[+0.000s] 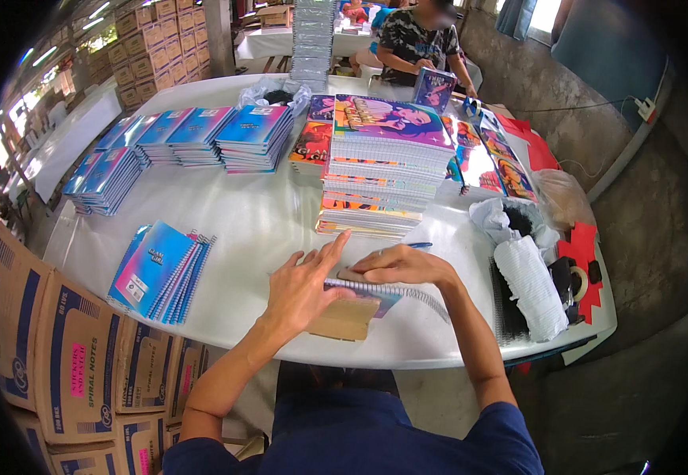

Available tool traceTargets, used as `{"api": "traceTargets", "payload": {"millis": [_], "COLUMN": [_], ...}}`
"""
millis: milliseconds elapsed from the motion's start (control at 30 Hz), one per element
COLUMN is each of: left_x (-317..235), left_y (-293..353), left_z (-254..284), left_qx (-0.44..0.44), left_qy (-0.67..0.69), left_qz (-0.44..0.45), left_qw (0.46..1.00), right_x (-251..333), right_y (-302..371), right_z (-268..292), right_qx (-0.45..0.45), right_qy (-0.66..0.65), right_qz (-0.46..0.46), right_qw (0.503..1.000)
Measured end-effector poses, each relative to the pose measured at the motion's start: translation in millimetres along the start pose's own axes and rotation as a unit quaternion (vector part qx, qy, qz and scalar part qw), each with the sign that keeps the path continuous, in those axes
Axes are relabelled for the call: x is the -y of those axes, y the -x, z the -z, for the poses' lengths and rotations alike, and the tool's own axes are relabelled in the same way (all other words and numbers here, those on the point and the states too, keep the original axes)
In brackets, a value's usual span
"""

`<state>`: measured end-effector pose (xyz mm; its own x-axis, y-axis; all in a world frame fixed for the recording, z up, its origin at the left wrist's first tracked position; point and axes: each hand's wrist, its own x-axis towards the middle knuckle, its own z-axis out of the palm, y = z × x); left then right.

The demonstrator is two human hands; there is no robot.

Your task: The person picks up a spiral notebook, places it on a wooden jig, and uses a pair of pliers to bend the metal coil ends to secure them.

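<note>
Pressing flat: left hand, fingers spread, is steadying a spiral notebook near the table edge; right hand is apparently pinching its far cover.

dark blue short-sleeved shirt, bare forearms, no gloves, no rings

1. Big stack of colourful spiral notebooks sits mid-table.
2. I see blue notebook piles along the far left, and a smaller blue pile near the front edge.
3. Cardboard boxes are stacked at lower left.
4. Another person sits across.
</note>
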<state>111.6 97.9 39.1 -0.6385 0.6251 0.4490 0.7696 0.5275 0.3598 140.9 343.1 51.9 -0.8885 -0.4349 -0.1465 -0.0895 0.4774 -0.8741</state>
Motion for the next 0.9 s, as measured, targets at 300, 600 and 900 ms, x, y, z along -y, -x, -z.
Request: {"api": "traceTargets", "payload": {"millis": [300,600,900], "left_x": [10,17,20], "left_y": [8,9,11], "left_z": [9,14,18], "left_qx": [-0.002,-0.015,-0.021], "left_qy": [-0.015,-0.037,0.065], "left_qz": [-0.004,0.008,0.064], "left_qw": [1.000,0.999,0.996], "right_x": [-21,-28,-41], "right_y": [-9,-6,-16], "right_z": [-3,-12,4], "right_qx": [-0.016,-0.059,-0.031], "right_qy": [-0.116,-0.326,-0.202], "right_qz": [0.083,0.111,0.106], "right_qw": [0.990,0.937,0.973]}}
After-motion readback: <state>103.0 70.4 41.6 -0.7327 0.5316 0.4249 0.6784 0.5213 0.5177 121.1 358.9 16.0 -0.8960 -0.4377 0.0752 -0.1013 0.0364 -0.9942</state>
